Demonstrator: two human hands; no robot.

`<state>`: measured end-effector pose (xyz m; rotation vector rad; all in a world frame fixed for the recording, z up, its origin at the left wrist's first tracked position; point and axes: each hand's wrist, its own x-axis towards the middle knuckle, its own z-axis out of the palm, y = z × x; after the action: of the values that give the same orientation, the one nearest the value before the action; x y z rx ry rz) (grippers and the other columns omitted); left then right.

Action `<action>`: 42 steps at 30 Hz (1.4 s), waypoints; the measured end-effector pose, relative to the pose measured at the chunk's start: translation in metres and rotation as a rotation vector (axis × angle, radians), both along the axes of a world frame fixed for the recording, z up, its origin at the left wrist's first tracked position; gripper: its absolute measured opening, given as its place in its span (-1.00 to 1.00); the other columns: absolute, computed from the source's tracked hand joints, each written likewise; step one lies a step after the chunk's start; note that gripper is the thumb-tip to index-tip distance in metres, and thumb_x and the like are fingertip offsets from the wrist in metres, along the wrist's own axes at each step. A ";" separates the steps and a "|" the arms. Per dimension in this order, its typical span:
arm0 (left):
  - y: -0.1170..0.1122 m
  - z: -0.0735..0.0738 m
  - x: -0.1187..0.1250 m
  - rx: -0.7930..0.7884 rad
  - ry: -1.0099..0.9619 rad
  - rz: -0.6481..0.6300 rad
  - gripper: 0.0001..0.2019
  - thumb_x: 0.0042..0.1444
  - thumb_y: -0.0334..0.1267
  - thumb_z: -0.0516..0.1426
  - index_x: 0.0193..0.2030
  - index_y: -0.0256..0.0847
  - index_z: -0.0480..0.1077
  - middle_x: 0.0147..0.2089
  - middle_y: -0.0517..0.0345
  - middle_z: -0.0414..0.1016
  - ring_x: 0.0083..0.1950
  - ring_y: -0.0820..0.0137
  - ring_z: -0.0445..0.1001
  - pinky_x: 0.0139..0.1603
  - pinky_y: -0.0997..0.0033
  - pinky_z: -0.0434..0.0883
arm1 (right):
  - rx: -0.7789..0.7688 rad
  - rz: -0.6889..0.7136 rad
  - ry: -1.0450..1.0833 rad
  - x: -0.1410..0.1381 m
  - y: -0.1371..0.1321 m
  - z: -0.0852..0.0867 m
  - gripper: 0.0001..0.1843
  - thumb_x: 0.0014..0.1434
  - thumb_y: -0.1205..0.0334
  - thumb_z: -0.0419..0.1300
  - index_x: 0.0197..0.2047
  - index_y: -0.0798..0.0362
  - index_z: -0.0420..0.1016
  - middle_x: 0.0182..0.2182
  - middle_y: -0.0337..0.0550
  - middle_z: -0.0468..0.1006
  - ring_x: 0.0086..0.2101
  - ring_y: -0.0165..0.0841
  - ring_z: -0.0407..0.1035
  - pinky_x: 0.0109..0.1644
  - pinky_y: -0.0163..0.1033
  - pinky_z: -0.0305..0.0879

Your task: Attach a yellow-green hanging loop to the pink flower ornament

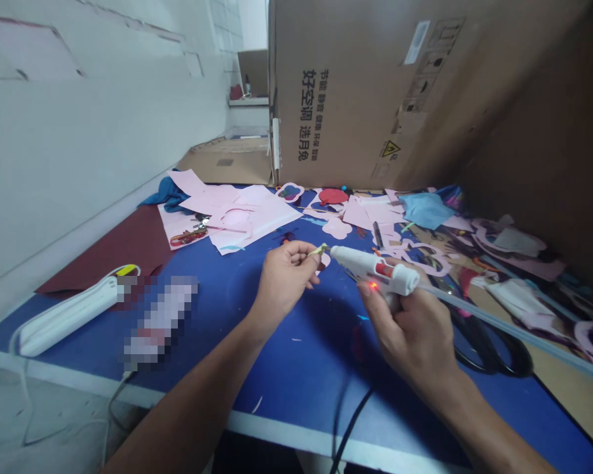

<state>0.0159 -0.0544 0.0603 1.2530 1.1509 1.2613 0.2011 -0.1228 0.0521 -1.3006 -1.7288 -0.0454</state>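
My right hand [412, 329] is wrapped round the grip of a white hot glue gun [375, 266] with a red light lit on its side. A clear glue stick [514, 329] sticks out of its back to the right. The gun's nozzle points left and meets a small yellow-green paper piece [319, 249] that my left hand [284, 276] pinches between thumb and fingers. Both hands hover just above the blue table [296, 368].
Pink paper sheets and cutouts [247, 214] lie at the back with small scissors [190, 234]. A white power strip [66, 316] sits at the left. Large black scissors [494, 345] lie right of my hand. A big cardboard box [400, 92] walls off the back.
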 end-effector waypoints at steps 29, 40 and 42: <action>-0.001 0.002 -0.001 -0.038 -0.097 -0.037 -0.85 0.17 -0.20 0.34 -0.28 -0.25 0.55 -0.38 0.11 0.64 -0.51 0.51 0.49 -0.54 0.56 0.34 | -0.065 -0.017 0.015 -0.002 -0.004 0.000 -0.68 0.44 0.02 0.19 -0.03 0.10 0.62 -0.16 0.08 0.69 -0.25 -0.12 0.60 -0.14 -0.11 0.51; -0.003 0.004 0.001 -0.024 -0.061 -0.031 -0.92 0.22 -0.29 0.27 -0.27 -0.25 0.56 -0.39 0.12 0.63 -0.52 0.52 0.48 -0.53 0.56 0.36 | -0.048 -0.005 0.022 -0.003 -0.005 -0.001 -0.66 0.44 0.01 0.19 0.00 0.09 0.63 -0.10 0.13 0.69 -0.22 -0.09 0.61 -0.15 -0.10 0.54; -0.002 0.004 0.001 -0.026 -0.073 -0.033 -0.91 0.22 -0.28 0.28 -0.27 -0.25 0.56 -0.39 0.12 0.63 -0.52 0.52 0.48 -0.53 0.56 0.35 | -0.037 -0.007 0.018 -0.003 -0.005 -0.001 -0.67 0.44 0.01 0.19 -0.01 0.09 0.63 -0.10 0.13 0.69 -0.24 -0.11 0.61 -0.15 -0.09 0.55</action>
<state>0.0169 -0.0567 0.0639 1.1924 1.0864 1.2542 0.1982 -0.1280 0.0509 -1.3300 -1.7169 -0.0061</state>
